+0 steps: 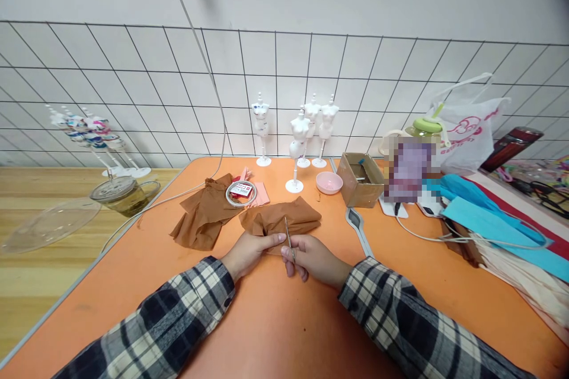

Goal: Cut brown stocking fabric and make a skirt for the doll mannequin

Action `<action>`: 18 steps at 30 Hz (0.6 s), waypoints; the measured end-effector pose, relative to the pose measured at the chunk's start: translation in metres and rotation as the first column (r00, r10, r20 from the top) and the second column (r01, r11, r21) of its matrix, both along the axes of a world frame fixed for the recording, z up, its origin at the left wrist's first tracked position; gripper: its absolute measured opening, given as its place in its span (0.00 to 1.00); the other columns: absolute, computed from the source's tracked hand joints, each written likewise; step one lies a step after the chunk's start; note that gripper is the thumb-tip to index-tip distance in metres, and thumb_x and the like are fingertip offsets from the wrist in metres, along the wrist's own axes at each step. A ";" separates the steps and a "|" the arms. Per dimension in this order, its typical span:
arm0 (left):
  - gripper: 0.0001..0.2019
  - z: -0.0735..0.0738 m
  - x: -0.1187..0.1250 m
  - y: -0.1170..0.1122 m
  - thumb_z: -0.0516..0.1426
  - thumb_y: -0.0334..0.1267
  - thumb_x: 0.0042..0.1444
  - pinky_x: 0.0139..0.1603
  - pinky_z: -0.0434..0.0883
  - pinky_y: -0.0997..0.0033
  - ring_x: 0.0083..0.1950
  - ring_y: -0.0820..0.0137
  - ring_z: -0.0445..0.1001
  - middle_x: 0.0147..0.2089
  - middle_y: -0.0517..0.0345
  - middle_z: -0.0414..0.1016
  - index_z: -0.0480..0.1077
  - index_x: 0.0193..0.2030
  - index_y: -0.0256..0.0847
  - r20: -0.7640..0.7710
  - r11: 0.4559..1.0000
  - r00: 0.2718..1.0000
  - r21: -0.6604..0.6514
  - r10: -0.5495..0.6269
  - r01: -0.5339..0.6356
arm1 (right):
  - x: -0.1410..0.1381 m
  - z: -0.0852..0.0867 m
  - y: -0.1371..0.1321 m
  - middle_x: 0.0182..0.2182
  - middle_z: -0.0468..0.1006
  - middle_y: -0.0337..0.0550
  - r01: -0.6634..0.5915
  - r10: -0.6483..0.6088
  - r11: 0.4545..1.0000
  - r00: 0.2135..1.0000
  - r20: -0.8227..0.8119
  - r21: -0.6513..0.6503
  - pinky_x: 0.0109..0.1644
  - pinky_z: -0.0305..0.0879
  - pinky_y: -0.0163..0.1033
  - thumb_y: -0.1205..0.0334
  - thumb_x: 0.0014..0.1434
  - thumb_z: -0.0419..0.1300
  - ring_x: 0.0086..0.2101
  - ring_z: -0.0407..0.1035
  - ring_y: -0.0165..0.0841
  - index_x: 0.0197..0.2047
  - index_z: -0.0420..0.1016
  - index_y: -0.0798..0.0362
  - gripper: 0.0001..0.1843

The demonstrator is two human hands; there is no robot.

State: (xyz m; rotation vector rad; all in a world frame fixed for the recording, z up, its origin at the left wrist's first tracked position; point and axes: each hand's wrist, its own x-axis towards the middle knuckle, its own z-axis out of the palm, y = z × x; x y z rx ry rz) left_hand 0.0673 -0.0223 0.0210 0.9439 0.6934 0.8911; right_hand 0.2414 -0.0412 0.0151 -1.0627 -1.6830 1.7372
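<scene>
A piece of thin brown fabric (300,213) lies crumpled in front of me on the orange table. My left hand (247,254) is closed on its near edge, thumb on top and the other fingers mostly hidden. Small metal scissors (287,230) are in my right hand (316,259), its fingers curled round the handles. Their slim blades point away from me over the fabric, close to my left thumb; whether they are cutting into it I cannot tell. Another brown fabric piece (207,216) lies to the left, beside a white ring with a red label (241,190).
White mannequin stands (299,136), a pink bowl (329,182) and a cardboard box (361,180) stand at the back. A thin cable (178,194) crosses the left side. On the right lie blue fabric (493,213) and cords; a glass teapot (124,194) is at far left.
</scene>
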 end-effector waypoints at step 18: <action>0.25 -0.012 0.004 0.010 0.63 0.52 0.51 0.50 0.71 0.60 0.49 0.56 0.77 0.42 0.48 0.81 0.72 0.52 0.37 -0.062 0.961 0.959 0.041 0.277 -0.275 | -0.002 -0.006 0.001 0.20 0.72 0.35 0.006 -0.006 1.000 1.000 0.011 -0.002 0.18 0.56 0.28 0.48 0.60 0.56 0.15 0.58 0.22 0.30 0.64 0.54 0.17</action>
